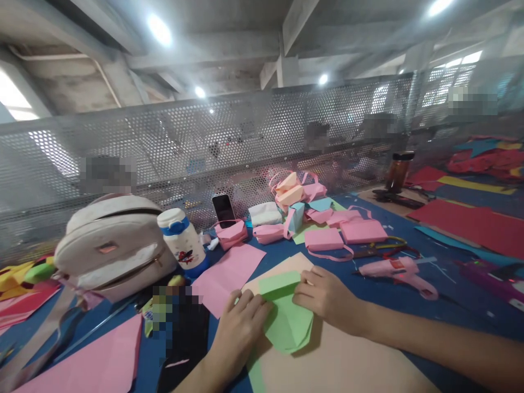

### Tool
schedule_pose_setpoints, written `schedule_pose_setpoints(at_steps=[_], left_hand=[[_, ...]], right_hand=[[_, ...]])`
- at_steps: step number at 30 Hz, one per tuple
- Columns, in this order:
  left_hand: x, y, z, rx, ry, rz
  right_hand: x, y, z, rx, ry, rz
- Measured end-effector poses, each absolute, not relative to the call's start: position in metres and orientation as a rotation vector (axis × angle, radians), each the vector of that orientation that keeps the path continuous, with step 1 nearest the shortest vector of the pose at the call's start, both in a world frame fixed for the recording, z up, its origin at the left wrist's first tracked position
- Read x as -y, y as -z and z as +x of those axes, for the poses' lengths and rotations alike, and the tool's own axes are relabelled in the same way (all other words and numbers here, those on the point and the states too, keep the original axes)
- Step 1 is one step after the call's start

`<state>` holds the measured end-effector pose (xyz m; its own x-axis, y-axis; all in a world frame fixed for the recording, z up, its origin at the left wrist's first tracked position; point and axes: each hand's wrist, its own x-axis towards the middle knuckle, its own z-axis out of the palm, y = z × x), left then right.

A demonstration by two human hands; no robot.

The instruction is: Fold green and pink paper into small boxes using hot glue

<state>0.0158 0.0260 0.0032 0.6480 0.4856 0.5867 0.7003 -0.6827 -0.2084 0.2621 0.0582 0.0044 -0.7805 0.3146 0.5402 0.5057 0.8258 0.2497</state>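
Both hands grip a folded piece of light green paper [286, 322] with a flap turned over along its top. My left hand [243, 325] is closed on its left side, fingers curled at the flap's end. On the right edge, my right hand [323, 292] pinches the same paper, thumb hidden. Beneath lies a large peach paper sheet [344, 357], with a strip of green showing at its lower left. A pink sheet [231, 273] lies just beyond my left hand.
A pink glue gun [399, 270] and pliers [388, 245] lie at right. Small pink paper bags [323, 238] cluster at the back, near a phone [224, 209]. A white bottle [184, 240] and backpack [118, 245] stand left. A perforated metal screen [245, 136] runs behind.
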Motion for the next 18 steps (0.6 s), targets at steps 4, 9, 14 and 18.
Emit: schedule_pose_setpoints(at_steps=[4, 9, 14, 18], left_hand=[[-0.0286, -0.0012, 0.0176, 0.902, 0.645, -2.434], [-0.0348, -0.008, 0.0172, 0.991, 0.74, -2.463], [-0.0334, -0.0061, 0.0144, 1.004, 0.776, -2.479], [-0.0292, -0.0024, 0.0124, 0.923, 0.672, -2.452]], right_hand=[[-0.06, -0.0011, 0.2599, 2.484, 0.613, -0.613], [-0.0651, -0.0043, 0.2611, 2.441, 0.535, -0.652], [-0.0656, 0.0011, 0.263, 2.429, 0.4, -0.632], [-0.0636, 0.0054, 0.2639, 2.467, 0.506, -0.574]])
